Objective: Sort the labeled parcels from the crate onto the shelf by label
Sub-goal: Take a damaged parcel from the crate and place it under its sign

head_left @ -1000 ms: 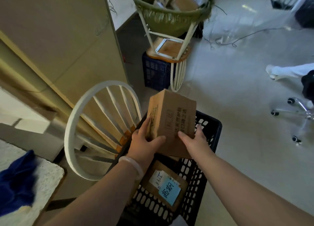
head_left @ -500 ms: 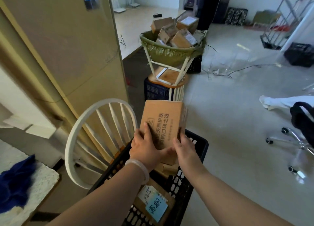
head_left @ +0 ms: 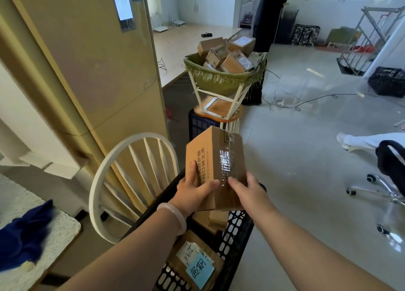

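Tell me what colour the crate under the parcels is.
The crate is black; the head view shows it.

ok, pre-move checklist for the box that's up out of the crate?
1. Two-handed hold: left hand and right hand both grip the box: ok.
2. Box above the crate: ok.
3. Sorting label facing camera: only print and tape show: not ok.
4. Target shelf in view: cannot tell.
5. White chair back at left, apart from box: ok.
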A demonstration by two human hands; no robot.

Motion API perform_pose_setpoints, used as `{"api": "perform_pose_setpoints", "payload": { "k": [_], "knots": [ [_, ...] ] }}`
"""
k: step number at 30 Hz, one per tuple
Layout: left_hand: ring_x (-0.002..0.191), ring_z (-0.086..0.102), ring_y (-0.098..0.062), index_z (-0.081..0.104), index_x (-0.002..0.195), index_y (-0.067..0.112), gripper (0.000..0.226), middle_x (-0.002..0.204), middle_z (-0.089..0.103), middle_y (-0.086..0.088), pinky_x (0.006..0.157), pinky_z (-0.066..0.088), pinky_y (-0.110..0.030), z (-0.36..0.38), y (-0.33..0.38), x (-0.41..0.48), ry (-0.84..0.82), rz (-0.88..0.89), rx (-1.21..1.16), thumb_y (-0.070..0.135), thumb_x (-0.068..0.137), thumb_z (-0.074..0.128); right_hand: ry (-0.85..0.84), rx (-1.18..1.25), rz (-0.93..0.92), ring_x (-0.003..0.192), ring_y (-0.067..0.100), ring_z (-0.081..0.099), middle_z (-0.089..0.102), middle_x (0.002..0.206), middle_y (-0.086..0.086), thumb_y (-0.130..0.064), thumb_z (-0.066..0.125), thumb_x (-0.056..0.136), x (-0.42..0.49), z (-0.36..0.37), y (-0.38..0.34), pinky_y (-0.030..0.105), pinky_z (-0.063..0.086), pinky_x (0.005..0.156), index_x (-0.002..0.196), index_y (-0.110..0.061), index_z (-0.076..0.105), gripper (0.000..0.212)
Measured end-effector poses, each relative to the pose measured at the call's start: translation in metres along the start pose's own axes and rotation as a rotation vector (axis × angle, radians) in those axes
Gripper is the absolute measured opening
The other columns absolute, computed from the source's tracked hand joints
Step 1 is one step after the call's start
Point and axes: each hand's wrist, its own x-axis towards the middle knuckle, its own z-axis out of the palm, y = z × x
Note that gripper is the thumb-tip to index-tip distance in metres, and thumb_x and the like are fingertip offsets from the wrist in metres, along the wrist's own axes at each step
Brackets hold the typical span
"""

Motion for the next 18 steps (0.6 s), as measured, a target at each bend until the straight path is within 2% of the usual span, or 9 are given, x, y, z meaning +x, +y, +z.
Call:
{"api": "perform_pose_setpoints", "payload": {
  "k": [2, 4, 6, 7, 8, 10, 12, 15, 18],
  "knots": [
    [0.139, 0.036, -0.022, 0.026, 0.147, 0.056, 0.109, 0.154, 0.032, 0.008, 0.114, 0.034, -0.049, 0.000, -0.004, 0.002, 0.019, -0.002, -0.059, 0.084, 0.050, 0.068, -0.037, 0.022, -0.016, 0.117, 0.018, 0.056, 0.057, 0.132, -0.004, -0.046, 0.055, 0.096, -0.004, 0.002, -0.002, 0.042, 0.048, 0.100, 0.146, -0.033, 0.038, 0.054],
    [0.131, 0.046, -0.019, 0.046, 0.140, 0.049, 0.079, 0.145, 0.044, 0.010, 0.110, 0.041, -0.047, -0.003, -0.003, -0.003, 0.116, 0.045, 0.031, 0.074, 0.068, 0.064, -0.055, 0.024, -0.045, 0.122, 0.018, 0.053, 0.054, 0.135, -0.007, -0.044, 0.054, 0.097, -0.009, 0.005, -0.002, 0.046, 0.046, 0.105, 0.148, -0.033, 0.034, 0.055],
    [0.116, 0.055, -0.015, 0.051, 0.139, 0.042, 0.052, 0.130, 0.055, 0.007, 0.104, 0.046, -0.041, -0.004, -0.003, -0.009, 0.247, 0.125, 0.151, 0.054, 0.089, 0.061, -0.086, 0.016, -0.080, 0.126, 0.016, 0.049, 0.050, 0.139, -0.007, -0.041, 0.052, 0.099, -0.016, 0.010, -0.004, 0.043, 0.043, 0.107, 0.152, -0.032, 0.027, 0.059],
    [0.112, 0.056, -0.013, 0.045, 0.143, 0.038, 0.053, 0.128, 0.057, 0.007, 0.101, 0.048, -0.037, -0.004, -0.003, -0.011, 0.272, 0.140, 0.154, 0.046, 0.093, 0.060, -0.098, 0.015, -0.101, 0.128, 0.015, 0.047, 0.047, 0.142, -0.007, -0.040, 0.051, 0.100, -0.020, 0.013, -0.005, 0.040, 0.042, 0.108, 0.154, -0.032, 0.024, 0.061],
    [0.113, 0.056, -0.013, 0.035, 0.150, 0.035, 0.065, 0.131, 0.056, 0.007, 0.099, 0.048, -0.033, -0.003, -0.003, -0.014, 0.262, 0.139, 0.150, 0.045, 0.092, 0.062, -0.109, 0.018, -0.120, 0.130, 0.014, 0.044, 0.044, 0.144, -0.008, -0.041, 0.049, 0.100, -0.023, 0.016, -0.005, 0.039, 0.041, 0.108, 0.154, -0.033, 0.023, 0.061],
    [0.122, 0.054, -0.016, 0.006, 0.156, 0.035, 0.107, 0.142, 0.048, 0.004, 0.099, 0.050, -0.036, 0.000, -0.002, -0.018, 0.204, 0.115, 0.143, 0.064, 0.075, 0.069, -0.125, 0.025, -0.176, 0.135, 0.013, 0.037, 0.036, 0.148, -0.009, -0.045, 0.045, 0.101, -0.028, 0.023, -0.004, 0.041, 0.036, 0.113, 0.153, -0.037, 0.025, 0.057],
    [0.130, 0.045, -0.024, -0.013, 0.153, 0.041, 0.133, 0.147, 0.034, -0.003, 0.102, 0.050, -0.042, 0.002, -0.001, -0.020, 0.181, 0.063, 0.167, 0.078, 0.053, 0.068, -0.158, 0.016, -0.231, 0.141, 0.013, 0.028, 0.032, 0.149, -0.013, -0.049, 0.039, 0.101, -0.033, 0.029, -0.005, 0.046, 0.031, 0.117, 0.150, -0.043, 0.031, 0.050],
    [0.136, 0.034, -0.031, -0.016, 0.151, 0.043, 0.137, 0.149, 0.021, -0.004, 0.106, 0.045, -0.046, 0.000, -0.003, -0.023, 0.219, 0.014, 0.125, 0.072, 0.053, 0.075, -0.187, -0.023, -0.323, 0.142, 0.005, 0.023, 0.032, 0.141, -0.023, -0.058, 0.030, 0.097, -0.042, 0.034, -0.008, 0.043, 0.026, 0.120, 0.145, -0.047, 0.035, 0.050],
    [0.133, 0.039, -0.032, -0.004, 0.151, 0.049, 0.138, 0.150, 0.022, -0.004, 0.101, 0.050, -0.048, -0.011, -0.007, -0.026, 0.226, -0.015, -0.058, 0.073, 0.041, 0.076, -0.237, -0.136, -0.382, 0.137, -0.003, 0.022, 0.032, 0.140, -0.025, -0.063, 0.029, 0.091, -0.045, 0.034, -0.011, 0.040, 0.026, 0.120, 0.146, -0.045, 0.036, 0.058]
  ]
}}
